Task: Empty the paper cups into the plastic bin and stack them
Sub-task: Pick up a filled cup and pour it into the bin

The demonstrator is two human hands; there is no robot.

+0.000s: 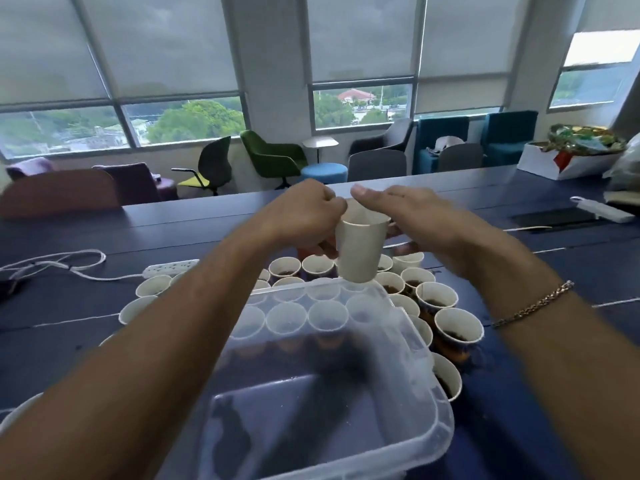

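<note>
— Where do we have the cup?
— Our left hand (304,218) curls round the paper cup (360,252) at the frame's centre. It is upright, mouth up, long axis near vertical. Our right hand (412,216) lies spread just right of the rim, thumb straight, gripping nothing we can see.
— And the plastic bin (445,420)?
— Its far edge sits below the cup, and the rest runs toward the lower frame. We judge we should tip the cup toward ourselves.
</note>
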